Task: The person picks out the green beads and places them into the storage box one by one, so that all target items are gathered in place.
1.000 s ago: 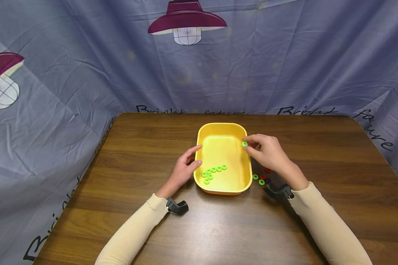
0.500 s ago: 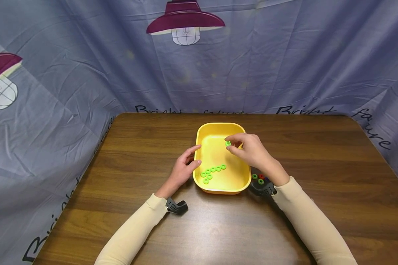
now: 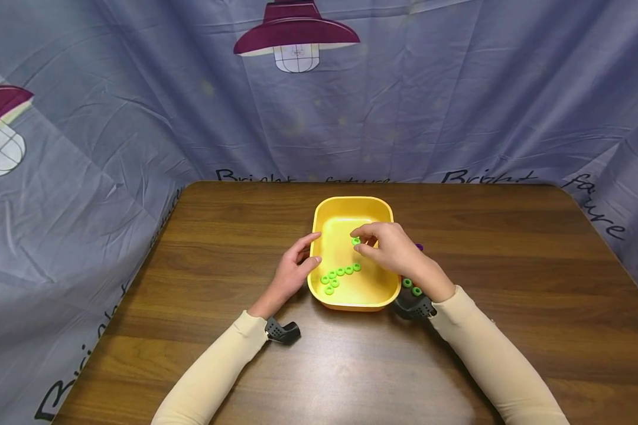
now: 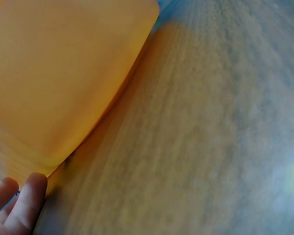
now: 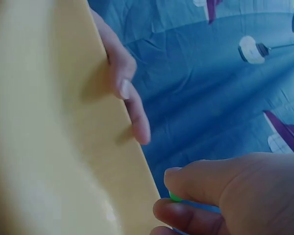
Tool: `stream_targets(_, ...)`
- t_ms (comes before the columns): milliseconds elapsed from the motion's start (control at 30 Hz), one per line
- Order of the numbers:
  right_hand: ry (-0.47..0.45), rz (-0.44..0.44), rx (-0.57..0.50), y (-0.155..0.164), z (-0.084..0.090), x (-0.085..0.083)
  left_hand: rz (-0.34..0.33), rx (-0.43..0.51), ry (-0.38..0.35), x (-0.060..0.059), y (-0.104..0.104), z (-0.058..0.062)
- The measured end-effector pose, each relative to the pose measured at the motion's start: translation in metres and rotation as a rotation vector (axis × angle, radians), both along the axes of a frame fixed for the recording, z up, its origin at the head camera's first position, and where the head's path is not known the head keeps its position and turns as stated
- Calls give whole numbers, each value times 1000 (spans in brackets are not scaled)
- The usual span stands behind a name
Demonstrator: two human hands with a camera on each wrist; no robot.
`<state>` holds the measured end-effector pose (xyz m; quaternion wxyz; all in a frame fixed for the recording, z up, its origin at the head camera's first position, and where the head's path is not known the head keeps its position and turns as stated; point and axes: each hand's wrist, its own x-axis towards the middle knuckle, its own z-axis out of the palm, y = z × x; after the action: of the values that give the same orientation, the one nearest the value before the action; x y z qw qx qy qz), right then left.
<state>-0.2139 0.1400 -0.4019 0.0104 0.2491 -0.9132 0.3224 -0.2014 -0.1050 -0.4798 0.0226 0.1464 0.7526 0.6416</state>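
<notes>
Pinching green ring (image 3: 355,241), rt fingers (image 5: 186,215); only head view shows tray (image 3: 351,203) rings.

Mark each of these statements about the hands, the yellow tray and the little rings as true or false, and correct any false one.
1. The right hand pinches a green ring above the yellow tray. True.
2. The tray holds red rings. False: the rings in the tray are all green.
3. The left hand rests against the tray's left side. True.
4. The left hand holds a ring. False: it holds nothing; its fingers only touch the tray.
5. All the rings are inside the tray. False: a few more rings lie on the table to the tray's right.
</notes>
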Motion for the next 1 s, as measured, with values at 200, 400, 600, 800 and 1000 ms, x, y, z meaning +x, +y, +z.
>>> stream_targets(200,3,24,17,-6,-4,2,12,-25,-5,1,-1,2)
stream_targets(400,6,42,42,-12,-7,3,12,-35,-13,1,-1,2)
stream_targets(600,4,21,83,-18,-11,4,9,-31,-18,0,-2,2)
stream_targets(800,7,-3,142,-24,-19,6,4,-30,-3,0,-3,0)
stream_targets(1000,30,-44,222,-27,-24,7,6,-52,-3,0,-1,1)
